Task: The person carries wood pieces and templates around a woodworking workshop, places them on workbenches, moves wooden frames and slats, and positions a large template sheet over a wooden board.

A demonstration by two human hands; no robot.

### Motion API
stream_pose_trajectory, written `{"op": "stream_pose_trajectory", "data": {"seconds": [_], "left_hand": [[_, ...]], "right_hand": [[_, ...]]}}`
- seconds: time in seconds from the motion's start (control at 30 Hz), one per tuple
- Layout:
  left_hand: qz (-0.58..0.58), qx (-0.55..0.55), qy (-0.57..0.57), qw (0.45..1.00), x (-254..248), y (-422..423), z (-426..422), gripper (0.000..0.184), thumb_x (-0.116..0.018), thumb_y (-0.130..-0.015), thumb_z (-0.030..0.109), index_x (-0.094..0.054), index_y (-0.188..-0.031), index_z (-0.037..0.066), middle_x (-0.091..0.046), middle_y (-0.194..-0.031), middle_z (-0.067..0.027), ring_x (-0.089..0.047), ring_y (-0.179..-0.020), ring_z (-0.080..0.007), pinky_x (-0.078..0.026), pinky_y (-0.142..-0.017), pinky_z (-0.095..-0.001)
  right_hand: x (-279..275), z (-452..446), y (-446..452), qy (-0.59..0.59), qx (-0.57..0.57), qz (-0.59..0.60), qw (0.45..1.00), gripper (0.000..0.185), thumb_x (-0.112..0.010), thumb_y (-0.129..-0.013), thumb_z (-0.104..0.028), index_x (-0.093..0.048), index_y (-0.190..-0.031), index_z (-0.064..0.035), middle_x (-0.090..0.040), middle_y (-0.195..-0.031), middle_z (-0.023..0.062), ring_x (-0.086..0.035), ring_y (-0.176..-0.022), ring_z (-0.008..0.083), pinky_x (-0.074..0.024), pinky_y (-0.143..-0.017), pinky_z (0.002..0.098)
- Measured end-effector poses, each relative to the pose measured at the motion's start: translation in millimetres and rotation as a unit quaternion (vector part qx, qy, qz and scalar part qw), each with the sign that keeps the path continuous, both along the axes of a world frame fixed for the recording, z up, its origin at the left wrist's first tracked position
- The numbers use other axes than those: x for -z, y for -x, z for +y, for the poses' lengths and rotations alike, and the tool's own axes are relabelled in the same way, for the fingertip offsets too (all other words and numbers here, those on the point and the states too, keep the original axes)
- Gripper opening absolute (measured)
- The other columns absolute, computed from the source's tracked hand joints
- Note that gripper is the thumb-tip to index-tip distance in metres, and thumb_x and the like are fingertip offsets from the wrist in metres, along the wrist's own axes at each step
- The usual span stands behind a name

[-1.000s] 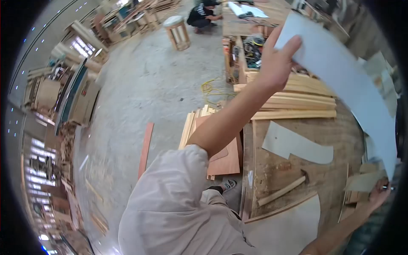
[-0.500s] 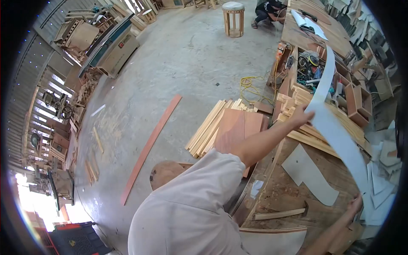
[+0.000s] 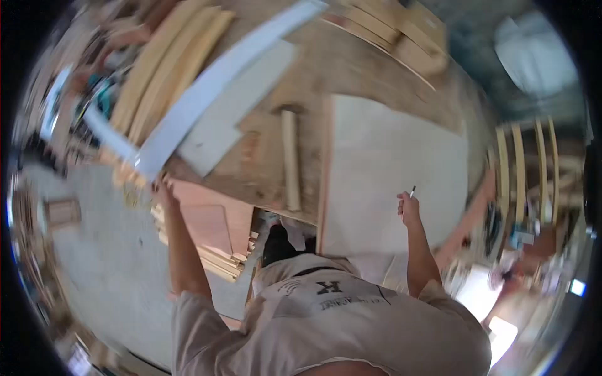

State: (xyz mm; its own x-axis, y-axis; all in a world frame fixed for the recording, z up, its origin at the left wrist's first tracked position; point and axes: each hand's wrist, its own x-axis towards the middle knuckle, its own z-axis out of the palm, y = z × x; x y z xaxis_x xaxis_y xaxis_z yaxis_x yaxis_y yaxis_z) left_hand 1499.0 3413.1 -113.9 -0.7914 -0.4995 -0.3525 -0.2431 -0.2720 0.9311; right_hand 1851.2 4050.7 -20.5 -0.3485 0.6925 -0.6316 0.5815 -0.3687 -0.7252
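Note:
At the left, my left hand [image 3: 164,189] grips the lower end of a long white strip template [image 3: 213,88], which slants up over the workbench [image 3: 351,66]. My right hand [image 3: 409,208] is closed round a pen [image 3: 412,192] above a large pale panel [image 3: 395,156] with a wooden edge. Under the strip lies a notched pale template [image 3: 235,109]. A hammer [image 3: 291,160] rests on the bench between that template and the panel.
Wooden strips [image 3: 166,75] are stacked at the upper left, near blurred tools [image 3: 94,103]. Reddish boards [image 3: 207,219] lie on more strips beside the bench. Wooden boxes [image 3: 407,37] stand at the top. Curved slats [image 3: 527,169] are at the right.
The view has swung right and down over the bench. The white strip has dropped from its raised position, and my right hand has left it and is over the panel with the pen.

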Motion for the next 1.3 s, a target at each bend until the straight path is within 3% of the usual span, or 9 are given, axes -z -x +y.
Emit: {"op": "stream_pose_trajectory", "data": {"seconds": [0.1, 0.2, 0.27, 0.37, 0.67, 1.0, 1.07, 1.17, 1.3], "left_hand": [[-0.038, -0.036, 0.113, 0.992, -9, -56, 51, 0.027, -0.049, -0.089, 0.027, -0.044, -0.105, 0.005, -0.058, -0.094, -0.0072, -0.054, -0.081, -0.0175, -0.045, -0.070, -0.0299], [-0.012, 0.258, 0.118, 0.959, -41, -141, 151, 0.020, -0.044, -0.091, 0.021, -0.054, -0.093, 0.004, -0.056, -0.085, -0.0045, -0.053, -0.084, -0.0134, -0.044, -0.067, -0.0253], [0.120, 0.384, 0.186, 0.896, -43, -187, 221, 0.013, -0.052, -0.086, 0.012, -0.055, -0.093, 0.001, -0.060, -0.089, -0.0061, -0.055, -0.084, -0.0134, -0.045, -0.072, -0.0273], [-0.002, 0.503, 0.184, 0.844, -55, -237, 301, 0.033, -0.065, -0.075, 0.015, -0.053, -0.102, 0.000, -0.058, -0.092, -0.0130, -0.055, -0.087, -0.0227, -0.044, -0.077, -0.0302], [0.125, 0.473, 0.485, 0.724, -47, -265, 338, 0.053, -0.073, -0.067, 0.023, -0.048, -0.107, -0.003, -0.053, -0.094, -0.0180, -0.051, -0.090, -0.0326, -0.044, -0.075, -0.0407], [0.127, 0.415, 0.414, 0.800, -39, -240, 345, 0.064, -0.077, -0.065, 0.023, -0.042, -0.110, -0.006, -0.056, -0.087, -0.0178, -0.055, -0.080, -0.0287, -0.045, -0.071, -0.0394], [-0.117, 0.383, 0.156, 0.903, -62, -232, 354, 0.057, -0.077, -0.065, 0.022, -0.046, -0.105, -0.005, -0.057, -0.081, -0.0134, -0.056, -0.072, -0.0234, -0.047, -0.064, -0.0349], [-0.037, 0.489, 0.230, 0.841, -42, -207, 354, 0.048, -0.076, -0.065, 0.022, -0.051, -0.098, -0.003, -0.058, -0.076, -0.0115, -0.057, -0.065, -0.0234, -0.047, -0.060, -0.0347], [0.068, 0.409, 0.418, 0.808, -23, -190, 351, 0.049, -0.076, -0.064, 0.027, -0.054, -0.097, -0.002, -0.059, -0.078, -0.0141, -0.059, -0.069, -0.0270, -0.048, -0.062, -0.0373]], "right_hand": [[52, 45, -83, -0.056, 0.086, -0.092, 0.990, 0.030, -0.050, -0.085, -0.032, -0.056, -0.081, -0.0022, -0.038, -0.050, 0.0001, -0.038, -0.037, 0.0125, -0.0310, -0.033, 0.0279], [95, 55, -154, -0.181, 0.074, -0.252, 0.948, 0.038, -0.053, -0.083, -0.038, -0.058, -0.083, -0.0003, -0.049, -0.052, 0.0045, -0.051, -0.045, 0.0200, -0.0417, -0.041, 0.0348], [98, 49, -160, -0.274, 0.031, -0.407, 0.871, 0.051, -0.059, -0.074, -0.048, -0.059, -0.088, 0.0016, -0.063, -0.071, 0.0132, -0.061, -0.067, 0.0285, -0.0484, -0.062, 0.0403], [71, 32, -146, -0.292, 0.129, -0.346, 0.882, 0.062, -0.066, -0.066, -0.051, -0.059, -0.094, 0.0036, -0.063, -0.091, 0.0191, -0.060, -0.088, 0.0321, -0.0454, -0.080, 0.0397], [71, 38, -151, -0.309, 0.171, -0.294, 0.888, 0.058, -0.073, -0.061, -0.038, -0.055, -0.096, 0.0033, -0.060, -0.095, 0.0210, -0.057, -0.093, 0.0347, -0.0448, -0.080, 0.0419], [88, 43, -145, -0.167, 0.180, -0.229, 0.942, 0.048, -0.071, -0.063, -0.036, -0.060, -0.081, 0.0075, -0.061, -0.088, 0.0229, -0.059, -0.089, 0.0341, -0.0452, -0.079, 0.0414], [93, 44, -150, -0.207, 0.173, -0.233, 0.934, 0.049, -0.070, -0.063, -0.036, -0.060, -0.083, 0.0073, -0.061, -0.088, 0.0224, -0.058, -0.088, 0.0345, -0.0450, -0.079, 0.0418], [115, 45, -157, -0.366, 0.229, -0.170, 0.886, 0.043, -0.073, -0.062, -0.032, -0.058, -0.079, 0.0048, -0.059, -0.067, 0.0136, -0.057, -0.054, 0.0222, -0.0467, -0.051, 0.0374], [119, 51, -155, -0.282, 0.228, -0.147, 0.920, 0.044, -0.075, -0.062, -0.030, -0.057, -0.086, 0.0024, -0.057, -0.068, 0.0103, -0.054, -0.053, 0.0200, -0.0446, -0.047, 0.0351]]}}
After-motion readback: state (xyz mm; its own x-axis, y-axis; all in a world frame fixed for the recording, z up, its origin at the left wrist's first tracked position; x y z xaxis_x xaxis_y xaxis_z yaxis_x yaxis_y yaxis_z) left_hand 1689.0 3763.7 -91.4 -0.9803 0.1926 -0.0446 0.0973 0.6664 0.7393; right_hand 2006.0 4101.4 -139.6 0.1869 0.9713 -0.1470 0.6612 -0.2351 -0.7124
